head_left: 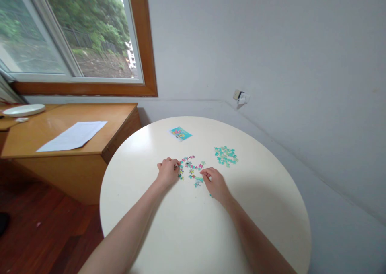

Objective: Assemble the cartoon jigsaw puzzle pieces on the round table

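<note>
Several loose jigsaw pieces (191,168) in pink, teal and white lie scattered on a round cream table (169,233). My left hand (167,171) rests at the left edge of that scatter, fingers curled in a pinch on a piece. My right hand (214,181) lies at the scatter's right side, fingers bent down onto the pieces; what it holds is too small to name. A separate heap of teal pieces (226,156) sits further right. A small colourful picture card (180,133) lies at the table's far side.
A wooden desk (60,145) stands to the left with a sheet of paper (74,135) and a white plate (23,110). A window is above it. A grey wall with a socket (241,96) runs behind the table.
</note>
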A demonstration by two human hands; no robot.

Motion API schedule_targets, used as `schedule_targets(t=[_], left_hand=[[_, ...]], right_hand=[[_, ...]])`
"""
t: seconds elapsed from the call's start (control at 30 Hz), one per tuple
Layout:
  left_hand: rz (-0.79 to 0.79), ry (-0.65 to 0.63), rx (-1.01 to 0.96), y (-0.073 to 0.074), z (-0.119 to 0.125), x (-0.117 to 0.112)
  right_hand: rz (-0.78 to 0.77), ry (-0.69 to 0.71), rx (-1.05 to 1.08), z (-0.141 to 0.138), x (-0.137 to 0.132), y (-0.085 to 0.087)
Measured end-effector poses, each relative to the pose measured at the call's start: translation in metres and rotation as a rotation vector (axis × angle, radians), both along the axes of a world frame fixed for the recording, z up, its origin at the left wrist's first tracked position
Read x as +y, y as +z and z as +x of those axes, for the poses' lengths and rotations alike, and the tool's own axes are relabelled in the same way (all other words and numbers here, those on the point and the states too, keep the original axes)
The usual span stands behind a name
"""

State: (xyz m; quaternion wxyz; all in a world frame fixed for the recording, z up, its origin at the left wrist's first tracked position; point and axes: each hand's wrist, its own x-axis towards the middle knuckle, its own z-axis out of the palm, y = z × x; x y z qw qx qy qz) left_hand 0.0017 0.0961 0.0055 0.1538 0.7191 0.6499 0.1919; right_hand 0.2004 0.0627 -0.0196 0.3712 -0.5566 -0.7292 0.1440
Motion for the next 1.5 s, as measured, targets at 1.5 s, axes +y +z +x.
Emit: schedule_targets(t=[1.5], left_hand=[[0.095,-0.073,-0.113,-0.0052,0.0050,-0.0005]], right_hand=[[-0.010,0.010,-0.007,0.0015,-0.0001,0.0008]])
